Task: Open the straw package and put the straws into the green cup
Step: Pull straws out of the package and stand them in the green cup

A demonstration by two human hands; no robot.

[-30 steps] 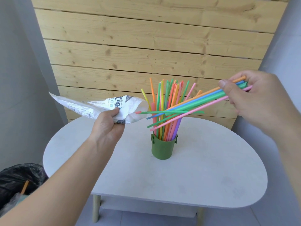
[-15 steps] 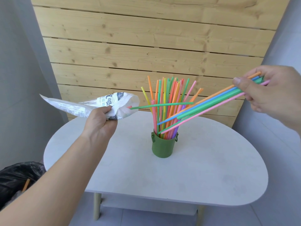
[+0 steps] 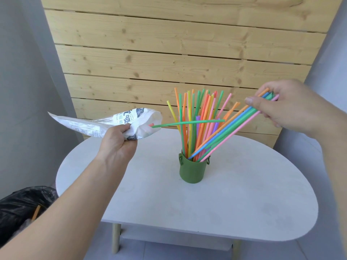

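A green cup (image 3: 193,170) stands mid-table, full of upright coloured straws (image 3: 195,117). My right hand (image 3: 293,106) pinches the upper ends of a small bunch of straws (image 3: 232,131), orange, blue, green and pink, slanting down with their lower tips at the cup's rim. My left hand (image 3: 120,142) grips the crumpled white straw package (image 3: 105,124), its open mouth facing the cup. One green straw (image 3: 187,123) sticks out of that mouth and lies across the upright straws; a red tip shows inside the mouth.
The white oval table (image 3: 244,203) has wooden legs and a shelf below. A pine slat wall (image 3: 169,53) rises right behind it. A black rubbish bag (image 3: 20,209) sits on the floor at the lower left.
My right hand has tilted its bunch and lowered the tips from mid-air to the cup's rim. The package has stayed beside the cup, the green straw still poking from it.
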